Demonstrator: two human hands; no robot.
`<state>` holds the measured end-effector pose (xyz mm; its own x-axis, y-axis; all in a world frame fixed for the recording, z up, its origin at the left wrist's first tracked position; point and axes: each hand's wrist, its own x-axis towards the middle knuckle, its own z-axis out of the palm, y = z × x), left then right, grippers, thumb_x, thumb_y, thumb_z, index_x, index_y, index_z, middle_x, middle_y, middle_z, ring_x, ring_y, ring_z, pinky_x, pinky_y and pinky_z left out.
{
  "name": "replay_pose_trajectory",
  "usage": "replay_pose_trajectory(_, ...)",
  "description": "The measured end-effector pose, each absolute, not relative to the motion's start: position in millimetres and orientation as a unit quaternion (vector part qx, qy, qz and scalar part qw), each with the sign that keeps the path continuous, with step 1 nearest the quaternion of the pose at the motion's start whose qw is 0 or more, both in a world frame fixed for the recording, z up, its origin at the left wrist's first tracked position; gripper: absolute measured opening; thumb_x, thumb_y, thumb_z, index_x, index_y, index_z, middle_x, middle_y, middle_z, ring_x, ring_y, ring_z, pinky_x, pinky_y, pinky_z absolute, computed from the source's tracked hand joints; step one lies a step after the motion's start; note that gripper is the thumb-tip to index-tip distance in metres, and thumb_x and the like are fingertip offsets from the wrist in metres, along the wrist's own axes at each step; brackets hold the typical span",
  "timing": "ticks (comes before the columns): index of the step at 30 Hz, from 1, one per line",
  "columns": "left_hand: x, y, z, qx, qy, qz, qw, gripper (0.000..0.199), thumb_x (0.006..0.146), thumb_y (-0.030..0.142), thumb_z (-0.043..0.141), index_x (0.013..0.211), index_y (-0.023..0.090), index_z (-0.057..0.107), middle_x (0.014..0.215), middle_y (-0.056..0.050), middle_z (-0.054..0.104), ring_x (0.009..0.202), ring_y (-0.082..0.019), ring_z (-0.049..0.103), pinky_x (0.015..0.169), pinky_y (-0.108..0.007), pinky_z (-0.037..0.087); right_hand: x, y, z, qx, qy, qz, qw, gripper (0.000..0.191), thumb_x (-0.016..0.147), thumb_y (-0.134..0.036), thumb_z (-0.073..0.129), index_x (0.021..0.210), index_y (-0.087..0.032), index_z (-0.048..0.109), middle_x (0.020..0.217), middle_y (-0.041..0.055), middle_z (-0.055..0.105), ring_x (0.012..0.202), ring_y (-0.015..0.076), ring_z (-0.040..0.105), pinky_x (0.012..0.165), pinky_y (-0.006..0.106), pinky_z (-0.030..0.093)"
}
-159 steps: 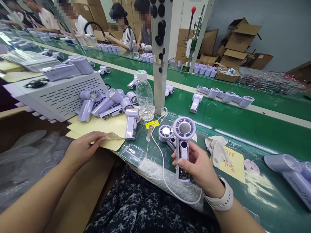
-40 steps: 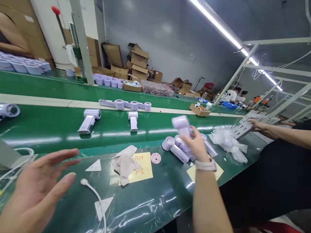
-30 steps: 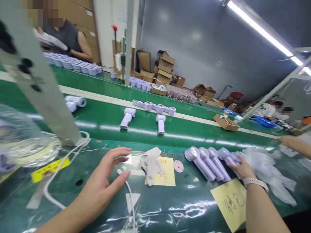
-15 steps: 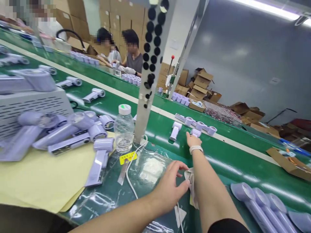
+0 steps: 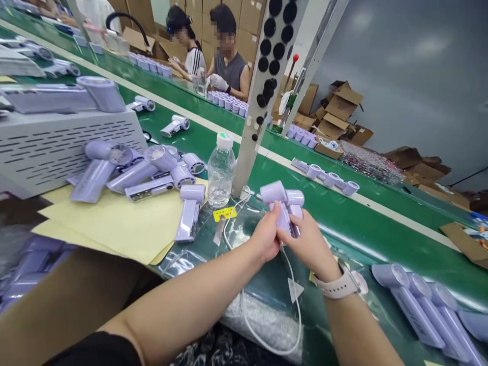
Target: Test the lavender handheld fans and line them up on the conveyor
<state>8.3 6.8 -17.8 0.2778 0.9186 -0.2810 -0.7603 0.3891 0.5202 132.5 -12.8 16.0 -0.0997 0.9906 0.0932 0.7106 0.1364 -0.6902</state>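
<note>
Gripping the left fan (image 5: 281, 217) by the handle with the left hand (image 5: 268, 238), and got the right hand (image 5: 310, 245) wrapped around the right fan (image 5: 295, 199) just beside it. Both purple, both held heads-up over the middle of the desk (image 5: 314, 325), a bit right of the white post (image 5: 247, 160).

Working on a shiny green top under clear plastic, with bubble wrap (image 5: 267, 325) along the near edge. Also got a white cable (image 5: 299, 315) looping down near the hands, plus a yellow label (image 5: 224, 214) stuck down by the bottle (image 5: 221, 175). Over to the left, piled loads of fans (image 5: 162, 156) on yellow sheets (image 5: 125, 229), right in front of a vented box (image 5: 68, 157). Lined up more on the near right too, call it the right row (image 5: 417, 315), lying side by side.

Running past the far side of the desk: a glossy green belt (image 5: 373, 235) with a pale strip (image 5: 400, 220). Looking further back, can see two co-workers (image 5: 234, 71) behind rows of purple cups (image 5: 229, 102), stacked cartons (image 5: 244, 23) behind them, and messy open boxes (image 5: 343, 107) against a grey wall (image 5: 419, 51) far right.
</note>
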Motion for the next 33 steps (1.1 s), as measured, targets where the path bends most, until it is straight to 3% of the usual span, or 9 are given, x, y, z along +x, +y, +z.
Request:
replay_pose_trajectory(2, 4.7, 2.8, -13.3, 0.152, 0.259, 0.496, 0.815, 0.044, 0.088, 0.056, 0.071, 0.091, 0.012, 0.070, 0.080, -0.012, 0.075, 0.067, -0.022, 0.071, 0.069, -0.035, 0.059, 142.6, -30.0, 13.4, -0.591, -0.677, 0.283, 0.336, 0.044, 0.086, -0.057, 0.064, 0.111, -0.023, 0.075, 0.127, 0.0132, 0.068, 0.120, 0.0335, 0.062, 0.101, 0.048, 0.049)
replay_pose_trajectory(5, -3.9, 1.7, -7.2, 0.170, 0.238, 0.481, 0.826, 0.036, 0.087, 0.046, 0.077, 0.085, 0.010, 0.071, 0.072, -0.008, 0.073, 0.056, -0.017, 0.067, 0.059, -0.029, 0.056, 144.5, -39.3, -0.4, -0.585, -0.613, 0.326, 0.419, 0.047, 0.098, -0.059, 0.040, 0.102, -0.021, 0.068, 0.105, 0.0141, 0.072, 0.101, 0.0312, 0.067, 0.086, 0.047, 0.054)
replay_pose_trajectory(9, -17.5, 9.5, -1.3, 0.192, 0.216, 0.531, 0.797, 0.025, 0.082, 0.034, 0.083, 0.093, 0.015, 0.073, 0.077, -0.002, 0.075, 0.065, -0.014, 0.069, 0.069, -0.025, 0.056, 116.5, -51.5, -23.8, -0.571, -0.617, 0.344, 0.417, 0.021, 0.080, -0.039, 0.076, 0.079, -0.023, 0.062, 0.091, 0.0116, 0.070, 0.100, 0.0315, 0.060, 0.089, 0.044, 0.049)
replay_pose_trajectory(12, -24.1, 14.9, 0.2, 0.222, 0.185, 0.580, 0.762, 0.042, 0.076, 0.054, 0.085, 0.093, 0.017, 0.074, 0.086, -0.004, 0.077, 0.083, -0.020, 0.074, 0.078, -0.029, 0.058, 101.3, -65.3, -28.0, -0.527, -0.635, 0.414, 0.386, 0.015, 0.079, -0.030, 0.076, 0.080, -0.023, 0.062, 0.072, 0.0042, 0.067, 0.074, 0.0233, 0.060, 0.071, 0.035, 0.049)
replay_pose_trajectory(15, -25.3, 15.3, 0.1, 0.269, 0.158, 0.609, 0.729, 0.065, 0.063, 0.081, 0.078, 0.075, 0.017, 0.071, 0.091, -0.007, 0.078, 0.094, -0.026, 0.075, 0.076, -0.033, 0.060, 101.7, -73.0, -24.0, -0.483, -0.621, 0.486, 0.380, 0.020, 0.092, -0.042, 0.061, 0.085, -0.022, 0.062, 0.052, -0.0040, 0.057, 0.049, 0.0160, 0.051, 0.054, 0.029, 0.042)
replay_pose_trajectory(22, -22.8, 7.2, 6.5, 0.311, 0.132, 0.610, 0.717, 0.070, 0.058, 0.087, 0.075, 0.067, 0.018, 0.064, 0.107, -0.008, 0.075, 0.115, -0.031, 0.070, 0.089, -0.038, 0.060, 96.9, -80.7, -22.2, -0.469, -0.573, 0.493, 0.457, 0.035, 0.094, -0.047, 0.064, 0.073, -0.020, 0.061, 0.051, -0.0040, 0.055, 0.051, 0.0119, 0.049, 0.057, 0.026, 0.037)
replay_pose_trajectory(27, -17.6, 1.4, 3.5, 0.321, 0.154, 0.641, 0.680, 0.070, 0.058, 0.086, 0.075, 0.068, 0.018, 0.063, 0.106, -0.009, 0.075, 0.111, -0.030, 0.070, 0.086, -0.035, 0.059, 89.8, -90.5, -28.4, -0.506, -0.489, 0.506, 0.499, 0.047, 0.096, -0.064, 0.059, 0.081, -0.020, 0.063, 0.045, -0.0081, 0.043, 0.042, 0.0105, 0.036, 0.045, 0.026, 0.024)
replay_pose_trajectory(30, -15.1, -1.8, 2.4, 0.321, 0.154, 0.647, 0.675, 0.070, 0.058, 0.086, 0.076, 0.068, 0.018, 0.063, 0.102, -0.008, 0.074, 0.109, -0.029, 0.070, 0.085, -0.034, 0.058, 92.9, -89.3, -26.2, -0.480, -0.532, 0.500, 0.487, 0.047, 0.100, -0.062, 0.054, 0.081, -0.020, 0.063, 0.053, -0.0045, 0.052, 0.050, 0.0127, 0.045, 0.052, 0.027, 0.033)
replay_pose_trajectory(33, -16.0, -3.1, 5.1, 0.292, 0.147, 0.648, 0.688, 0.071, 0.059, 0.088, 0.074, 0.067, 0.019, 0.060, 0.105, -0.007, 0.073, 0.106, -0.027, 0.070, 0.082, -0.034, 0.058, 98.1, -86.6, -18.6, -0.442, -0.620, 0.424, 0.490, 0.038, 0.104, -0.051, 0.053, 0.082, -0.021, 0.065, 0.081, 0.0030, 0.064, 0.078, 0.0181, 0.059, 0.073, 0.030, 0.044)
